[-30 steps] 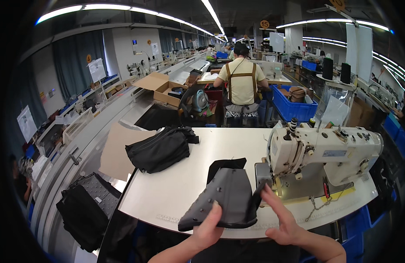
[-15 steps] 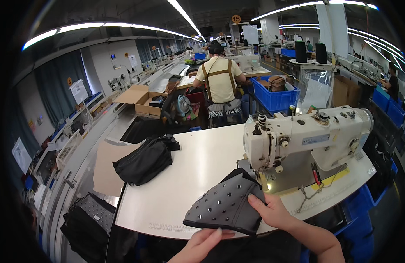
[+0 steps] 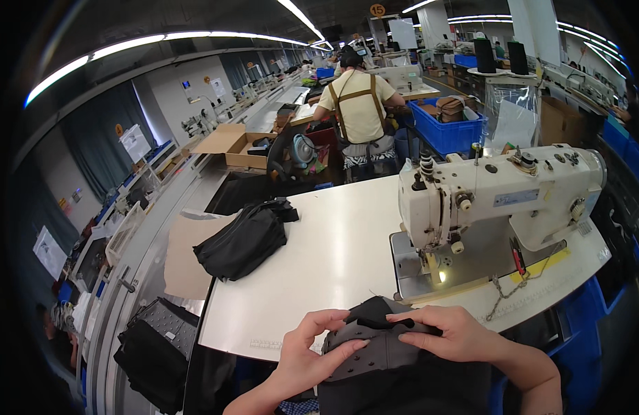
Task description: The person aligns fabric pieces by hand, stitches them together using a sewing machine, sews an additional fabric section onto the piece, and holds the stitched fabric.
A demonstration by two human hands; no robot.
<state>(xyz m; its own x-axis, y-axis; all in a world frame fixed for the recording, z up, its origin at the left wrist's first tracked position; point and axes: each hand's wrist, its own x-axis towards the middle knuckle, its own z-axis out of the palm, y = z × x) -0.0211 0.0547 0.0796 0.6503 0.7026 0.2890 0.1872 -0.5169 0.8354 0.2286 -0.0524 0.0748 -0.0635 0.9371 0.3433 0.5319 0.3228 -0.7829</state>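
At the table's front edge I hold a grey and black fabric piece with dark studs on its lower part. My left hand pinches its upper left edge between thumb and fingers. On the other side my right hand grips the folded black rim, thumb below and fingers above. Just beyond the piece stands a white sewing machine with its small lamp lit near the needle. The piece is apart from the needle area.
A black fabric bundle lies at the left of the white tabletop, partly over brown card. Red-handled snips and a chain rest by the machine. More studded fabric hangs at lower left. A co-worker sits ahead.
The studded piece has come away from the needle area toward me and been turned, its rim now up. My left hand has risen from its lower edge to its upper edge. The view has shifted.
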